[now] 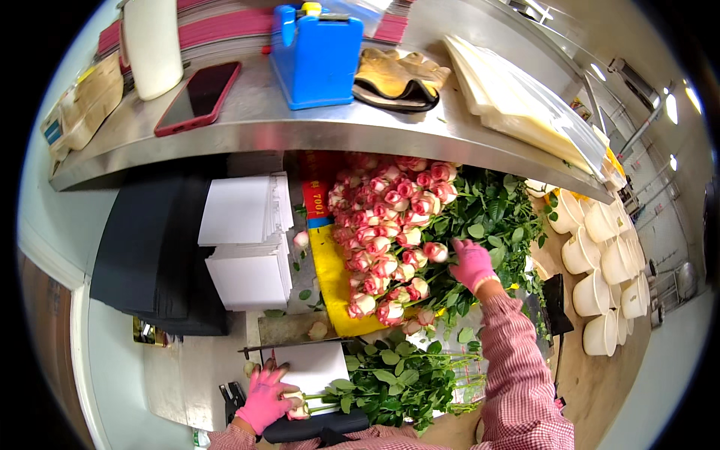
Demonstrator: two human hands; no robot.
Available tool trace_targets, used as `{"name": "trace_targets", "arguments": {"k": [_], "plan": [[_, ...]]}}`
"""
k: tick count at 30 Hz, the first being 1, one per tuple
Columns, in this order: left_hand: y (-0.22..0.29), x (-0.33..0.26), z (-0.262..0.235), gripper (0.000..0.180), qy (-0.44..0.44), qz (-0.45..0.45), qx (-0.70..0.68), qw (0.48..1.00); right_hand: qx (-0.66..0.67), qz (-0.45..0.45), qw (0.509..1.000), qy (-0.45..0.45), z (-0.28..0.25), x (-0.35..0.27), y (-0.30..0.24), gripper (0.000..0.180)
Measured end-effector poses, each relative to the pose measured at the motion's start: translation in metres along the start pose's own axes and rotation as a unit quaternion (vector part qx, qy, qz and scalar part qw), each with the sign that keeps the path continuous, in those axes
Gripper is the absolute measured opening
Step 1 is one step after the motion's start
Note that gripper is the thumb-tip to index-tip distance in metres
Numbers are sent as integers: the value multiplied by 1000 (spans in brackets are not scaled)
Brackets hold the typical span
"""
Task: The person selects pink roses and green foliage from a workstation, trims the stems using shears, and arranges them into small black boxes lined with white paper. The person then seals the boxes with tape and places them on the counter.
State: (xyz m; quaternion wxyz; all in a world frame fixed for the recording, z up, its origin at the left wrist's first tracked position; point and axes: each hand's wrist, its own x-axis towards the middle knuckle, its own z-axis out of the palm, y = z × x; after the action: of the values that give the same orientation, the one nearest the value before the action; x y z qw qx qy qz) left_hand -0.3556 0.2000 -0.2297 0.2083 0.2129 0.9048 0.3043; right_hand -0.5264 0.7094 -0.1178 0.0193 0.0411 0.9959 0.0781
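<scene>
My left hand (pixel 266 397), in a pink glove, rests with fingers apart at the left end of a white sheet (pixel 309 367). Against its side are the pale heads of roses (pixel 298 406), whose leafy stems (pixel 397 379) stretch to the right along the near worktop. My right hand (pixel 474 266), also gloved in pink, reaches into a large heap of pink-and-white roses (pixel 386 225). Its fingers are bent in at the stem of a rose (pixel 435 252) on the heap's right side; the fingertips are partly hidden among leaves.
A steel shelf (pixel 255 139) crosses above, carrying a phone (pixel 199 97), a blue dispenser (pixel 319 64), work gloves (pixel 401 75) and clear sleeves (pixel 525 105). White card stacks (pixel 244 217) and black sheets (pixel 154 240) stand left. White buckets (pixel 592 292) fill the right.
</scene>
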Motion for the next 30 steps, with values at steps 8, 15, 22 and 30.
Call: {"name": "trace_targets", "arguments": {"k": [8,15,22,30], "plan": [[-5,4,3,36,6,-34,-37,999,-18,-107,976,186,-140,-49,5,32],[10,2,1,31,-4,13,-22,1000,-114,-159,977,-86,30,-31,-39,40],[-7,-12,7,32,23,5,-42,999,21,-127,965,228,-73,-40,-12,33],[-8,-1,5,35,20,26,-15,999,-101,-141,985,13,43,-3,-14,47]]}}
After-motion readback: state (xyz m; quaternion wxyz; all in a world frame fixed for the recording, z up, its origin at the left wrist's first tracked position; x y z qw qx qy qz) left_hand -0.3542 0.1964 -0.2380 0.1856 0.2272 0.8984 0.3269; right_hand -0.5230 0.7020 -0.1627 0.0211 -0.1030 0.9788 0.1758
